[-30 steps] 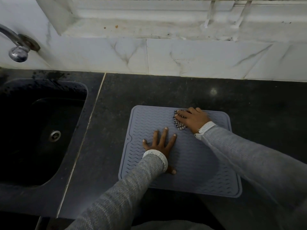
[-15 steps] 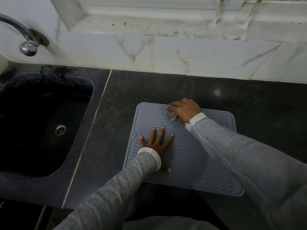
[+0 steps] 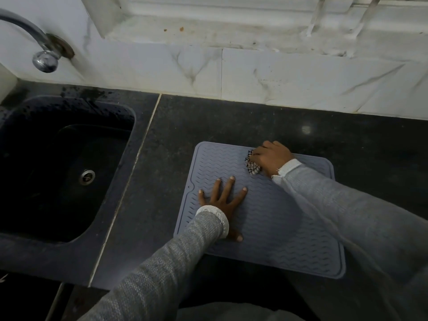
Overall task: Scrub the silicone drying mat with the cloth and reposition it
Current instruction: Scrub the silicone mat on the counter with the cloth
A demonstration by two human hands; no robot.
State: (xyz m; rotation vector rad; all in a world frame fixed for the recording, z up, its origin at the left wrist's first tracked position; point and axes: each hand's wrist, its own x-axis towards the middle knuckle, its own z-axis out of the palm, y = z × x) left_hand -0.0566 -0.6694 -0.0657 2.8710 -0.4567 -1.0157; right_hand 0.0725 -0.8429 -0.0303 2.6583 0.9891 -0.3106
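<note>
I have the grey-blue square silicone drying mat with its wavy ridges (image 3: 266,216) lying flat on the dark speckled stone counter (image 3: 231,121), just right of the black sunken sink (image 3: 64,167) and apart from its rim. My left hand (image 3: 222,200) is spread on the mat's left half, fingers splayed and palm down, gripping nothing. I judge it is there as an anchor, so the thin, flexible mat does not slide or ruck up under the rubbing.

My right hand (image 3: 273,157) is curled shut around the bunched black-and-white checked cloth (image 3: 252,166) and presses it onto the mat near the far edge, right of centre. Bunching the cloth makes a firmer pad that can work down into the grooves. The sleeve covers much of the mat's right side, so I cannot say how clean that part is.

A chrome tap (image 3: 44,59) comes out of the white marble-look wall tiles (image 3: 301,84) above the sink.

I see no brand, label or writing on the mat, cloth or tap; in this dim light a small embossed mark could escape me.
</note>
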